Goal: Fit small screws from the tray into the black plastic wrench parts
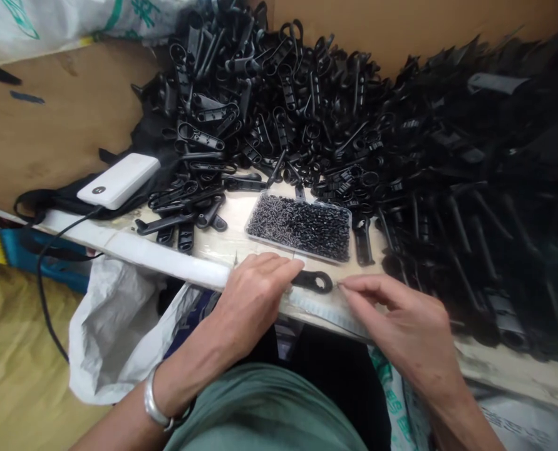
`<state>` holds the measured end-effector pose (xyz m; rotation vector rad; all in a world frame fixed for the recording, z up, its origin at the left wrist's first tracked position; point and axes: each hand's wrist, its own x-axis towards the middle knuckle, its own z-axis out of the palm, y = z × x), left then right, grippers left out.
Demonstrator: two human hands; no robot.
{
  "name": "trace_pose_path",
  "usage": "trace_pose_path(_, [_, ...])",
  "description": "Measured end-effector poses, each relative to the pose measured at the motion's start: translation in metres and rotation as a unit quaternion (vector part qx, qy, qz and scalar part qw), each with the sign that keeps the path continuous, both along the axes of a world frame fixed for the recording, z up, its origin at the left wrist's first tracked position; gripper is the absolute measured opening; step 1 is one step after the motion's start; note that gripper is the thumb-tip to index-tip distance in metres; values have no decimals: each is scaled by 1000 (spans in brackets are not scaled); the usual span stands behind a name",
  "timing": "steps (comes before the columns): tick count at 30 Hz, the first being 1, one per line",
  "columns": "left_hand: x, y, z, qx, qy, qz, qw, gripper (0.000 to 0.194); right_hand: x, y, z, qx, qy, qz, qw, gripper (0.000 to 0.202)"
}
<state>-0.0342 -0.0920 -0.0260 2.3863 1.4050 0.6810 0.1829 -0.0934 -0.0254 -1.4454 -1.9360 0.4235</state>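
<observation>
My left hand is closed on a flat black plastic part with a ringed end, holding it low over the front of the table. The ring points to the right. Just beyond that end, my right hand pinches with thumb and forefinger; whatever is between the fingertips is too small to make out. Behind both hands stands a clear plastic box filled with tiny pieces, silvery-grey on its left side and black on its right.
A large heap of black plastic parts covers the back, and longer dark parts lie at the right. On the left rests a white power bank with a black cable. A white sack hangs below the table edge.
</observation>
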Motion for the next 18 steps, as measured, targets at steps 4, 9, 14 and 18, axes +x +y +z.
trace_pose_path(4, [9,-4,-5,11,-46,-11,999,25,0,-3,-1,25,-19,21,999,5])
trace_pose_path(9, [13,-8,-12,4,-97,0,995,26,-3,-6,-4,55,-18,81,995,10])
trace_pose_path(14, [12,-6,-16,-27,-116,2,993,28,-7,-6,-6,101,-52,124,986,13])
trace_pose_path(18, [12,-5,-15,-42,-121,3,992,26,-9,-5,-4,107,-98,157,977,10])
